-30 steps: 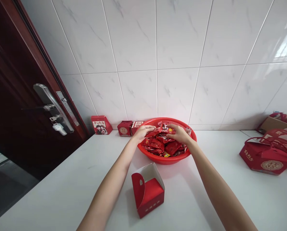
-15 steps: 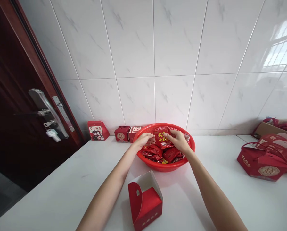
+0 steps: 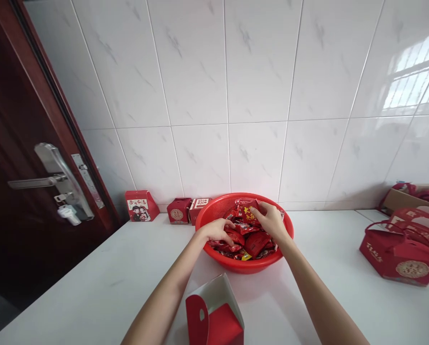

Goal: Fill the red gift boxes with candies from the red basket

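A red plastic basket [image 3: 245,269] against the tiled wall holds several red wrapped packets. My left hand [image 3: 218,231] reaches over its left side, fingers apart and curved down on the packets, with nothing gripped. At the basket's right side, my right hand [image 3: 270,220] has thumb and fingers closed on a red packet with yellow characters [image 3: 249,212], which lies low among the others. Nearer to me, between my forearms, stands an open red box [image 3: 224,326] with a white inside; its lower part is cut off by the frame.
Small red boxes [image 3: 179,211] and a picture box [image 3: 141,207] stand along the wall at left. Red handled boxes [image 3: 401,254] and a cardboard carton [image 3: 397,199] are at right. A dark door [image 3: 16,158] borders the left side.
My left hand has gone down onto the packets, its fingers now spread. The packet at my right hand is lower in the basket. The view has tilted up slightly, so the open box appears lower.
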